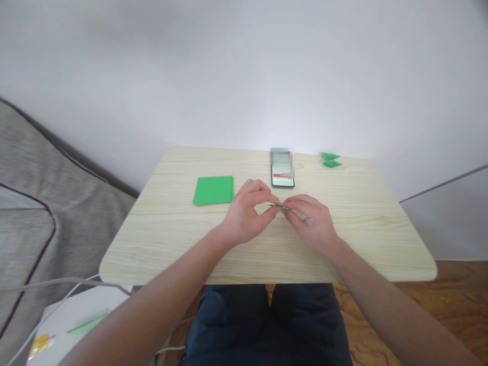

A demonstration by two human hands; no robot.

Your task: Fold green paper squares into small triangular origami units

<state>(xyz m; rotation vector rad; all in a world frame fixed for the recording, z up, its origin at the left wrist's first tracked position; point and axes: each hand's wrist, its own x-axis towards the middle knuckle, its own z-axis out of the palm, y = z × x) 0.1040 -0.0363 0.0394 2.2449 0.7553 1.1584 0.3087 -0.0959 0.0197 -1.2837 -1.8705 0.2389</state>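
Note:
My left hand and my right hand meet above the middle of a light wooden table. Both pinch a small piece of green paper between their fingertips; only a thin green sliver of it shows between the fingers. A stack of green square paper lies flat on the table to the left of my left hand. Two small folded green paper pieces sit at the far right of the table.
A phone lies face up just beyond my hands. A grey cushioned seat stands at the left. A white surface with a cable and a green strip sits lower left. A white wall lies behind.

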